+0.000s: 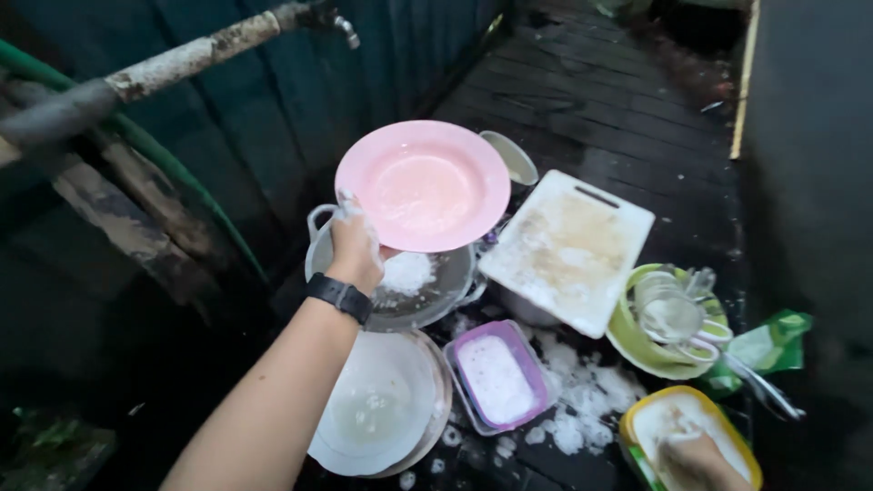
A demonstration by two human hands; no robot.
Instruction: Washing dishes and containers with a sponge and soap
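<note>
One pink plate (423, 185), round and soapy, is held up in the air by the left hand (353, 245), above a metal pot (427, 291) that has foam inside. Left hand fingers are closed on the plate's lower-left rim, hand covered in suds, black watch (340, 296) on the wrist. Plate is tilted with its inner face toward the camera.

Right hand (696, 457) is low at the bottom right, resting in a yellow-rimmed bowl (688, 436) full of white foam; can't tell if it is gripping anything, suds hide the fingers.

Around the plate: white cutting board (568, 250) lying just right of it, dirty, tilted on other dishes. Small cup (509, 156) behind the plate's right edge. Purple-rimmed container (500, 375) with white foam sits below the pot. White plates (382, 405) stacked at the bottom centre, beside the forearm. Green bowl (659, 327) to the right holds clear glassware and utensils. Green packet (768, 344) just beside that bowl. Foam spilled on the dark wet wooden floor (600, 100) between the dishes.

Pipe with a tap (344, 27) runs across the top left, green hose (164, 159) under it, dark fence behind.
</note>
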